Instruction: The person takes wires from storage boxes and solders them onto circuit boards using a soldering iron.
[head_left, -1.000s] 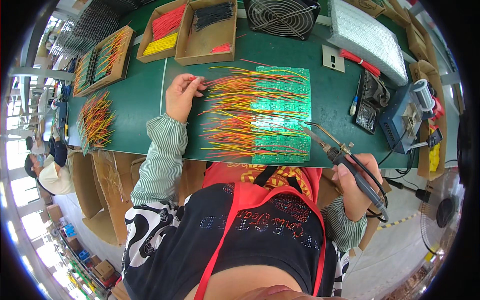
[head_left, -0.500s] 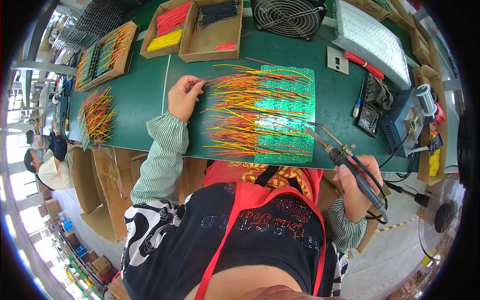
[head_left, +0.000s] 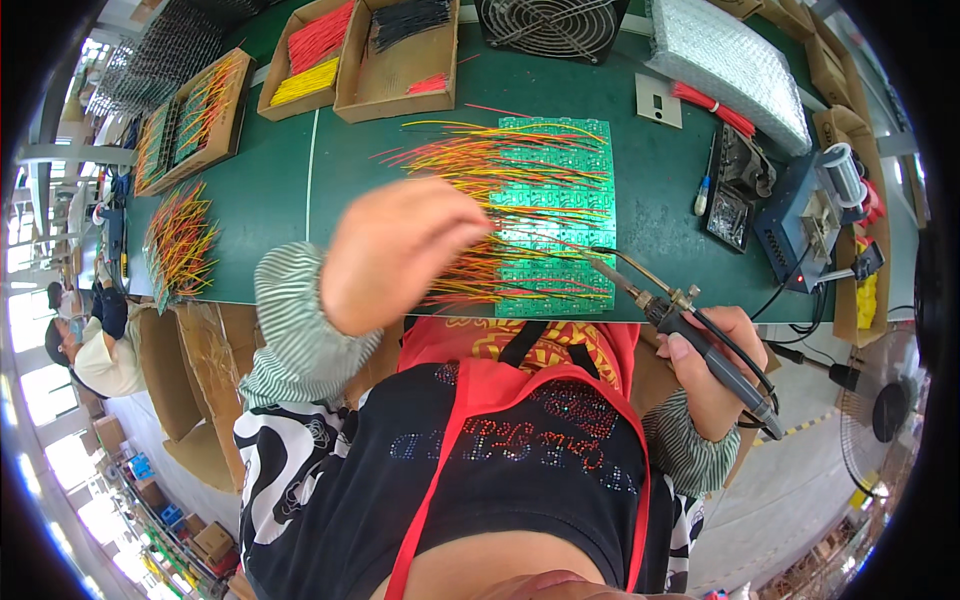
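Note:
My right hand [head_left: 712,370] is wrapped round a grey-handled soldering iron [head_left: 715,355] with a thin curved metal feed tube. Its tip points left, at the right part of a green circuit board panel [head_left: 555,215]. Red and yellow wires [head_left: 450,155] lie in rows across the panel, their free ends reaching left over the green table. Above those wires is my left hand [head_left: 405,250], blurred, its fingers drawn together and pointing right at the panel's left edge. What the fingertips pinch, if anything, is too smeared to make out.
Cardboard boxes [head_left: 345,100] of red, yellow and black wires stand at the back left. A second wired panel [head_left: 180,240] lies far left. A fan [head_left: 550,25] is at the back. On the right are a black tray [head_left: 730,215] and a blue soldering station [head_left: 790,225] with a solder spool.
My left hand has moved right and nearer, from the wires' left ends to over the wires by the panel. The soldering iron stays at about the same place on the panel.

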